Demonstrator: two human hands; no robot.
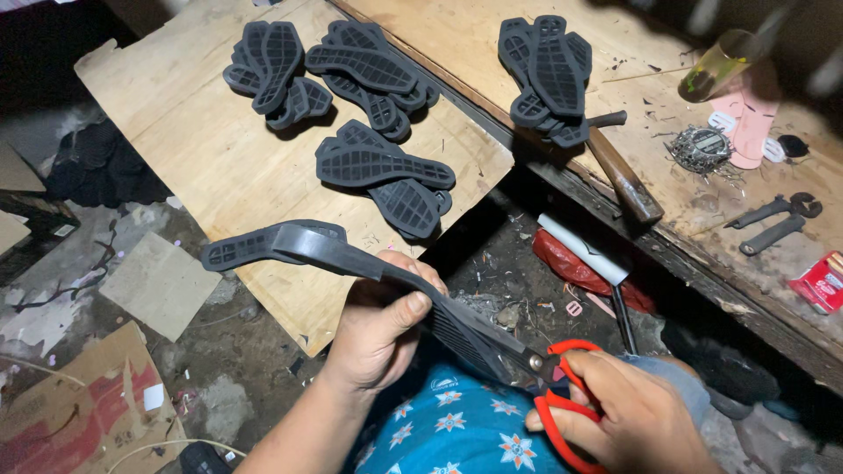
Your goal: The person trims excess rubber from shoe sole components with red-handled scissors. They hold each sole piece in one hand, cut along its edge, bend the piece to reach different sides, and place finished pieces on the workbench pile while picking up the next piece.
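Basically, head view: left hand (379,329) has its fingers clamped on a dark grey rubber sole (290,244), thumb on top, holding it roughly level over the gap between the plywood board (211,149) and the person's lap. Sole's toe end sticks out left, over the board's edge.

Right hand (628,412) has its fingers through the red handles of the scissors (536,373), closed round them. Blades lie along the sole's near edge, right beside the left thumb; can't tell how far the blades are parted.

On the board: three loose piles of matching soles (386,171), stacked criss-cross.

On the worktop (457,35) upper right: a fourth pile of soles (549,79), a hammer (619,171) with wooden handle pointing down-right, pliers (777,219), a tangle of small metal nails (700,147), pink insole shapes (751,118), a red box (821,281) at the frame edge.

Floor below: cardboard scraps (83,412) and rubber trimmings.
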